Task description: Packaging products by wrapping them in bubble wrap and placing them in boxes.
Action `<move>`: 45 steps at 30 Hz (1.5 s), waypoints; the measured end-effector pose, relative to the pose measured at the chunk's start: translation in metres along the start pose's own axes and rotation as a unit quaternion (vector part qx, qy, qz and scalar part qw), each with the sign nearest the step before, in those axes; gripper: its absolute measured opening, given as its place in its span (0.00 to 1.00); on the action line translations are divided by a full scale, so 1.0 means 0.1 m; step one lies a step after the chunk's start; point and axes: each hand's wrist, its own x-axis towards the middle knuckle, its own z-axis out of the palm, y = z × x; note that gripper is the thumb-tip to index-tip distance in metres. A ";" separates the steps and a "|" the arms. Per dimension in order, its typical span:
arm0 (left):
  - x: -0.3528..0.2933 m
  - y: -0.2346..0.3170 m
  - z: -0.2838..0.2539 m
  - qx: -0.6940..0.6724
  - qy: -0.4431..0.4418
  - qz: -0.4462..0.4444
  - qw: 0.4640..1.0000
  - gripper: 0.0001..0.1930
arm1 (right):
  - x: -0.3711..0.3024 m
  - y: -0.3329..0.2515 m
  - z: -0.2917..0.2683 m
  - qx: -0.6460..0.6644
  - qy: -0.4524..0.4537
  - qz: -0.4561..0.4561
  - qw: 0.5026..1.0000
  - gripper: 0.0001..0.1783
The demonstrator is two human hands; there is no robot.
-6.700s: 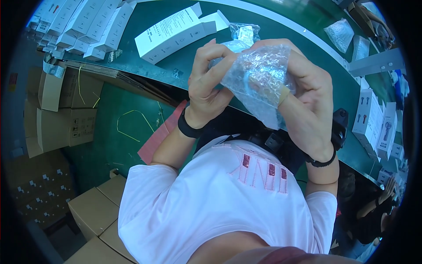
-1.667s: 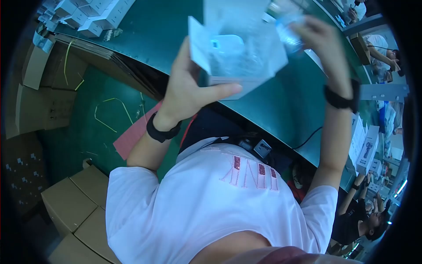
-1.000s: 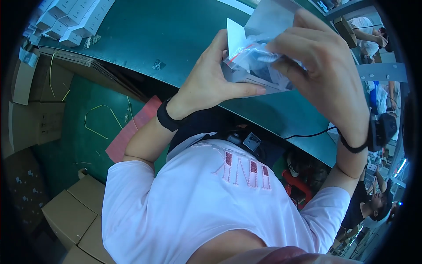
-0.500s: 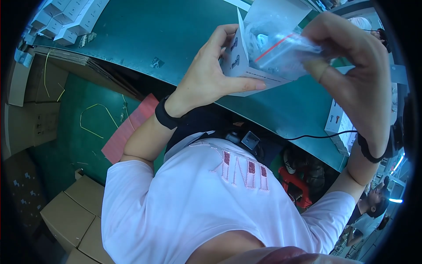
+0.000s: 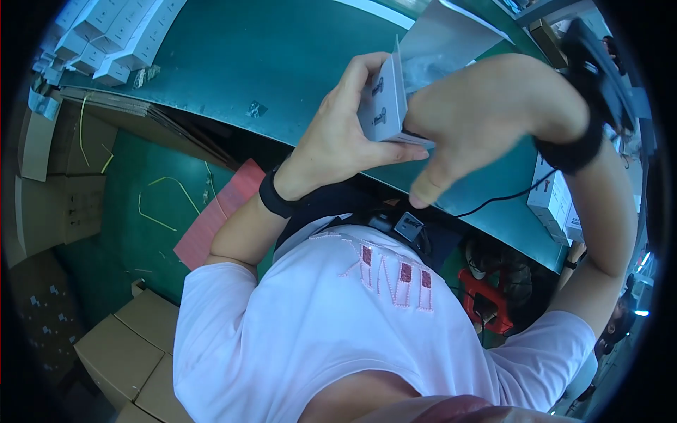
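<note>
A small white carton [image 5: 384,106] with printed pictures on its side is tilted in my left hand [image 5: 330,137]. The thumb lies along its near edge while the fingers wrap the far left side. Its lid flap [image 5: 455,32] stands raised at the back. Clear plastic bagging [image 5: 426,70] shows inside the opening. My right hand [image 5: 486,106] lies over the carton's mouth, back of the hand upward. That thumb sticks out, apart from the other fingers, whose tips are hidden in or behind the carton. The red-striped bag is not visible now.
The green worktable [image 5: 268,63] runs beneath my hands. Stacked white cartons [image 5: 113,42] stand at its far left, and more white cartons [image 5: 553,201] at its right. A black cable [image 5: 501,199] crosses the right side. Brown cardboard boxes [image 5: 134,338] sit on the floor at left.
My right hand has moved left and down from above the carton onto its opening. The clear bag with the red stripe has gone from sight beneath that hand. My left hand still grips the carton.
</note>
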 end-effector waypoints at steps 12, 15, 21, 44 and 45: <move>-0.03 -0.10 -0.14 0.044 0.010 0.012 0.999 0.48 | -0.36 0.13 0.63 0.018 0.569 -0.035 0.822 0.25; -0.03 -0.10 -0.11 0.050 0.028 0.049 0.997 0.48 | -0.16 0.15 0.68 0.029 0.523 -0.050 0.850 0.29; 0.04 -0.09 -0.06 0.083 0.090 0.195 0.973 0.42 | -0.07 0.11 0.74 -0.023 0.524 -0.034 0.851 0.28; 0.13 0.11 -0.37 0.072 -0.045 0.091 0.992 0.39 | 0.79 0.52 1.10 0.302 0.683 -0.349 0.566 0.23; 0.14 0.11 -0.37 0.043 -0.037 0.090 0.994 0.41 | 0.79 0.51 1.10 0.247 0.702 -0.323 0.585 0.22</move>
